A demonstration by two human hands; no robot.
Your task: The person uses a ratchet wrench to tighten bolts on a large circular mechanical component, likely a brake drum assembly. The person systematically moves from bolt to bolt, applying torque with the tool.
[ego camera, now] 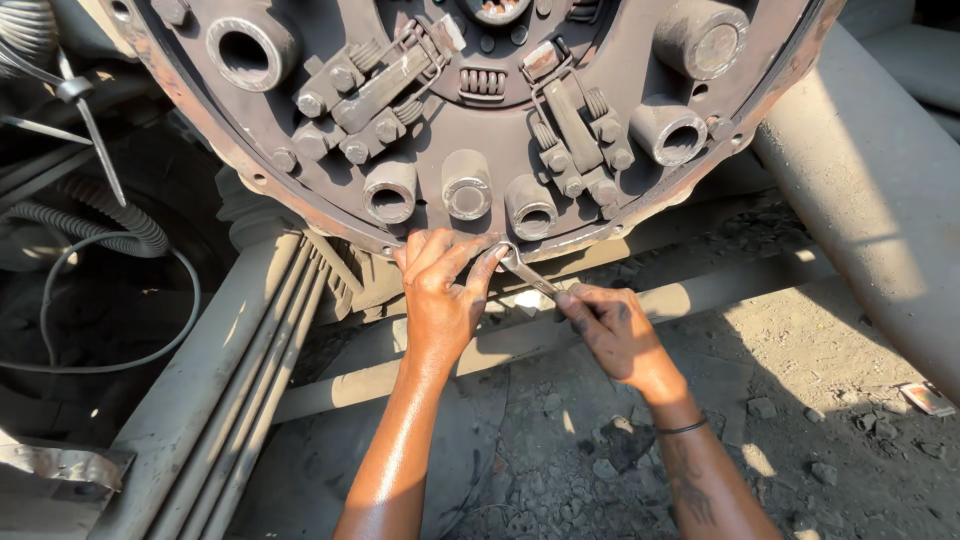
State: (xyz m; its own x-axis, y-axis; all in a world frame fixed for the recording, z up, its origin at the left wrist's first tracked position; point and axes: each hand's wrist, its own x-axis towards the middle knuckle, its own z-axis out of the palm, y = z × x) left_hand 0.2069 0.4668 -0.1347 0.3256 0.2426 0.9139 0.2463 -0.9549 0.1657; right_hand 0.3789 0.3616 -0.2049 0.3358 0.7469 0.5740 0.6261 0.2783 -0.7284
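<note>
Two bare forearms rose from the bottom edge of the frame toward its centre. At centre, the left hand [440, 300] pressed its fingers [445, 255] against the lower rim of a large round rusty clutch cover [480, 130] that filled the upper half of the frame, its grip spread apart and flat on the metal, closed on nothing. Just right of it, the right hand [615, 330], with a dark band at the wrist, was clamped around the handle of a thin metal spanner [527, 275], whose head sat at the cover's bottom rim, touching the left hand's fingertips. Short steel cylinders [467, 185] stood in a row just above the hands, and bolted levers lay higher on the cover's face. At the right edge, low in the frame, a small flat rectangular packet [925, 398], pale with a reddish edge, lay on the gravel ground [800, 450]. A broad grey beam [870, 190] ran diagonally down the right side, and ribbed grey rails [230, 380] slanted through the lower left, leaving an open wedge of stony ground between them below the hands. Black cables [120, 300] and a corrugated hose [100, 225] looped in the shadowed left of the frame, well apart from both hands.
</note>
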